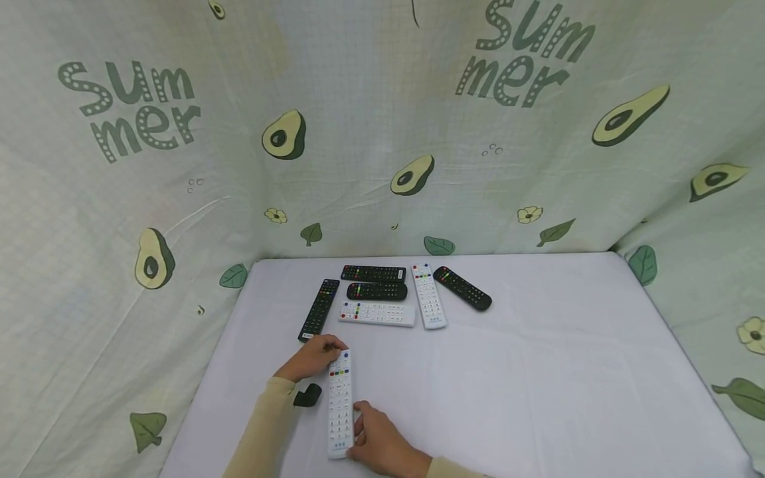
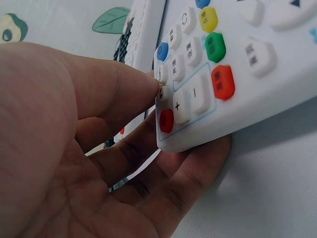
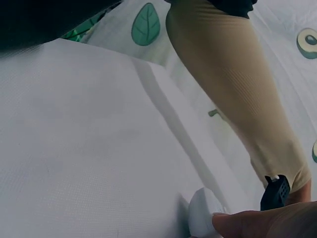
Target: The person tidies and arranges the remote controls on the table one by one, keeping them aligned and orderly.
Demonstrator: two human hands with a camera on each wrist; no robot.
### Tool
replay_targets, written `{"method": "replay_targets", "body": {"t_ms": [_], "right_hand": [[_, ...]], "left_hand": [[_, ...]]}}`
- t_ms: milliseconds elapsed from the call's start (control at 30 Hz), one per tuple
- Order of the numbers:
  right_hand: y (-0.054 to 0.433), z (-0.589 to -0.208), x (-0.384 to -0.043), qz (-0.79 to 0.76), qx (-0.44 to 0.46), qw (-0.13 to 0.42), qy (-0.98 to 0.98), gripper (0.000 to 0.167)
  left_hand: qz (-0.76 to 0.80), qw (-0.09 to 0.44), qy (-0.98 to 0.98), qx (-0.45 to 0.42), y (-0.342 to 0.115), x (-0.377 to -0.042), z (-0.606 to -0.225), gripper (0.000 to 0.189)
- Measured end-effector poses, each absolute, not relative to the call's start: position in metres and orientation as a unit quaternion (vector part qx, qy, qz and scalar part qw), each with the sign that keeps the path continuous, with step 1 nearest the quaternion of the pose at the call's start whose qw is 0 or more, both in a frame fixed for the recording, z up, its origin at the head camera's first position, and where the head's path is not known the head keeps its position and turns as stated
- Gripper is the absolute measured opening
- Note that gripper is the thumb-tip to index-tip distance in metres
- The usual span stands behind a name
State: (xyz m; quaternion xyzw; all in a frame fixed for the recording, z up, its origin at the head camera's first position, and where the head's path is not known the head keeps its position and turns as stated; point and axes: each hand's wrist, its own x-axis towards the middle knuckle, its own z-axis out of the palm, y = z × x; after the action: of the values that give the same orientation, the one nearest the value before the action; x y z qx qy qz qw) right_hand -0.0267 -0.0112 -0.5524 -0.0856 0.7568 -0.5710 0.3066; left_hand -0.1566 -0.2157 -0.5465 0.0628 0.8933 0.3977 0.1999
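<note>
A white remote control (image 1: 340, 408) with coloured buttons stands lengthwise near the front of the table, in front of the person. My left hand (image 1: 312, 359) pinches its far end. In the left wrist view the thumb lies against that end and the fingers (image 2: 198, 168) reach beneath it. The right hand (image 1: 385, 439) holds the near end from the right side. In the right wrist view its thumb (image 3: 242, 223) touches the white end of the remote, while the other fingers are mostly hidden.
Beyond the hands lie a slanted black remote (image 1: 319, 309), two black remotes lying crosswise, a white crosswise remote (image 1: 376, 314), a white upright-lying remote (image 1: 428, 296) and a black angled remote (image 1: 463, 288). A printed cloth (image 1: 358, 219) hangs behind the white table (image 1: 538, 372).
</note>
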Motion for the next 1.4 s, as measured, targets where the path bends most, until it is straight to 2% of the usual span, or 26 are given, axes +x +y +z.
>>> {"method": "replay_targets", "body": {"t_ms": [400, 733, 1033, 1400], "right_hand": [[-0.01, -0.553, -0.025, -0.561, -0.1, 0.291, 0.768, 0.074], [0.011, -0.554, -0.03, -0.555, -0.118, 0.283, 0.773, 0.069], [0.053, -0.546, -0.037, -0.574, -0.114, 0.221, 0.78, 0.064], [0.114, -0.542, -0.05, -0.552, -0.055, 0.14, 0.82, 0.057]], "left_hand": [[0.382, 0.191, 0.901, 0.072, -0.213, -0.157, -0.55, 0.017], [0.367, 0.184, 0.908, 0.078, -0.21, -0.155, -0.547, 0.016], [0.364, 0.172, 0.91, 0.098, -0.203, -0.155, -0.539, 0.016], [0.368, 0.135, 0.902, 0.184, -0.172, -0.162, -0.521, 0.018]]}}
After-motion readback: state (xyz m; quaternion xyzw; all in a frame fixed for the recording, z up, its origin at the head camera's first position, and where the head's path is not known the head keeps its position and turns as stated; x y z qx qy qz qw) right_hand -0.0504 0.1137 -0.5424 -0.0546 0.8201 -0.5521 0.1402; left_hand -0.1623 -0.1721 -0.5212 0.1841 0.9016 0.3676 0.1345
